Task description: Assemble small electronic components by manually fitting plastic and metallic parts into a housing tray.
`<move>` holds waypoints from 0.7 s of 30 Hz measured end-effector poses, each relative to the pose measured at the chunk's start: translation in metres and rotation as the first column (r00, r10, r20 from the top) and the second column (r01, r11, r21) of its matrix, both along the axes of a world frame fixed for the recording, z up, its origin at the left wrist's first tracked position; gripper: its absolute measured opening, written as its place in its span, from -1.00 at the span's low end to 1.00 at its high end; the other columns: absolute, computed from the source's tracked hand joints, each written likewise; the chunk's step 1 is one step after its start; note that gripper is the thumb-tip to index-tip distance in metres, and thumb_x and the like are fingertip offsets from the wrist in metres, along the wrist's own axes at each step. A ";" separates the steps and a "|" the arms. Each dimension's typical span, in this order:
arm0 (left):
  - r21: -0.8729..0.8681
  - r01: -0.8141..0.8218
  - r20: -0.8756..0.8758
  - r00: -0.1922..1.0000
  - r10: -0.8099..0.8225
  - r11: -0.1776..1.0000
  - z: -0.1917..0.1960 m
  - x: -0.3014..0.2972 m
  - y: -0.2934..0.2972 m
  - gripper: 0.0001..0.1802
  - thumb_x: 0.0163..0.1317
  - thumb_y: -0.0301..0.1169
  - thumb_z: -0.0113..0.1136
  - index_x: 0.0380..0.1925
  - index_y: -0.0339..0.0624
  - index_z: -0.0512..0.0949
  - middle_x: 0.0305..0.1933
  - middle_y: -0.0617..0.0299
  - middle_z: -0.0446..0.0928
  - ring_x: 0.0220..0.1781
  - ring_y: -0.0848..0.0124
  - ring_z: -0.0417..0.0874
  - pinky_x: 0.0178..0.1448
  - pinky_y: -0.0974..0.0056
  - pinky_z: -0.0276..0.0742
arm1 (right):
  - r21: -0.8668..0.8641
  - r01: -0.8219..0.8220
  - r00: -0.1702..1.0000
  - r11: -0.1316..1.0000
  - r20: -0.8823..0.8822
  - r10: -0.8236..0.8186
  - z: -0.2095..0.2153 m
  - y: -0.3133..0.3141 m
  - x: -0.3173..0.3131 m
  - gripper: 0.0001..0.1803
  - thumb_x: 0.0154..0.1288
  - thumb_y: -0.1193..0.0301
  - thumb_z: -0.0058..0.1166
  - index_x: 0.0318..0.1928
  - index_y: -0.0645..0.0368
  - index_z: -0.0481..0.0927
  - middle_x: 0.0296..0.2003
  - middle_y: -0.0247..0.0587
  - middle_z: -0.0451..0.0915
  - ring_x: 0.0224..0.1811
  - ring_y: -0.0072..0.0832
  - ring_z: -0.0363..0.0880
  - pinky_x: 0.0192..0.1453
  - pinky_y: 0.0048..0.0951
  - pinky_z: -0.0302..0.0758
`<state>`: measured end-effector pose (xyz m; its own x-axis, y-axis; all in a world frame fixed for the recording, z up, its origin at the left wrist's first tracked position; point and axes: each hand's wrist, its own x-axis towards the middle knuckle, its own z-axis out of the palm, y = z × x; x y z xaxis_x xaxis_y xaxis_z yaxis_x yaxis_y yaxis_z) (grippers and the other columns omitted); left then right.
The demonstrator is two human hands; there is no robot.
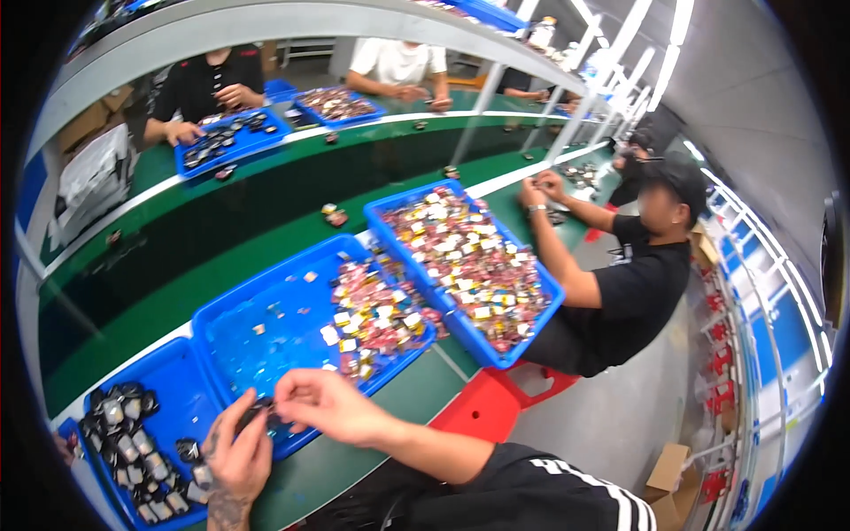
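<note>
My left hand (237,451) is closed around a small black part (255,414), its fingers hiding most of it. My right hand (329,405) meets it from the right, thumb and fingertips pinched together at the part; anything between them is too small to make out. Both hands are over the near edge of a blue tray (252,305), which has a heap of small pink, white and yellow pieces (376,319) on its right side and a few loose bits on its left. Beside my left hand, another blue tray (181,367) contains several black parts with pale square faces (133,451).
A fuller blue tray (447,314) of the small pieces overlaps the middle tray's right end. Beyond runs a dark green conveyor belt (274,221) with a few scattered parts (334,215). A co-worker (651,265) sits at the right by a red stool (482,407); others work across the belt.
</note>
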<state>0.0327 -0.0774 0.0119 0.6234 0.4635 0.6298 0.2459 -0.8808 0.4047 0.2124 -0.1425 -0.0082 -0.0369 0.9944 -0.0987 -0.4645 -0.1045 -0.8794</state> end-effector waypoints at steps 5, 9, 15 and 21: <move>0.107 0.061 0.012 0.998 -0.063 0.992 -0.005 0.011 0.007 -0.77 -0.03 -0.65 0.33 -0.29 -0.32 0.65 -0.02 -0.06 0.61 -0.16 0.10 0.71 -0.10 0.18 0.68 | -0.106 0.051 0.997 0.993 0.060 -0.045 0.012 -0.012 0.018 -0.85 0.35 0.41 0.16 -0.13 0.16 0.56 -0.25 -0.36 0.61 -0.21 -0.68 0.57 -0.24 -0.59 0.59; -0.517 0.077 0.147 0.989 0.000 0.852 -0.010 0.019 0.000 -0.82 0.17 -0.65 0.22 -0.20 -0.36 0.65 -0.07 0.01 0.63 -0.10 0.29 0.71 -0.07 0.29 0.62 | 0.114 0.136 0.857 0.984 0.484 -0.175 0.016 -0.008 0.024 -0.92 0.30 0.54 0.15 -0.22 0.22 0.54 -0.29 -0.34 0.59 -0.20 -0.58 0.57 -0.18 -0.54 0.54; -0.925 0.342 0.363 0.924 0.123 0.165 -0.018 0.017 -0.002 -0.82 0.34 -0.54 0.14 -0.16 -0.47 0.62 -0.15 0.20 0.58 -0.12 0.53 0.64 -0.01 0.42 0.63 | 0.210 0.130 0.777 0.969 0.586 -0.231 0.024 -0.007 0.013 -0.83 0.21 0.62 0.21 -0.20 0.27 0.51 -0.28 -0.24 0.58 -0.25 -0.57 0.60 -0.26 -0.53 0.56; -0.896 0.415 0.434 0.894 0.112 0.158 -0.022 0.014 0.002 -0.72 0.31 -0.58 0.16 0.02 -0.43 0.56 -0.02 0.15 0.60 -0.04 0.51 0.64 0.06 0.42 0.61 | 0.309 0.260 0.630 0.915 0.664 -0.403 0.015 0.004 -0.002 -0.71 0.12 0.61 0.32 -0.18 0.26 0.50 -0.38 -0.26 0.62 -0.42 -0.64 0.57 -0.35 -0.60 0.51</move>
<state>0.0462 -0.0758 -0.0102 0.6433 0.7609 -0.0848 -0.2138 0.2849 0.9344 0.2101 -0.1389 0.0064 0.3072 0.9269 0.2157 0.3244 0.1110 -0.9394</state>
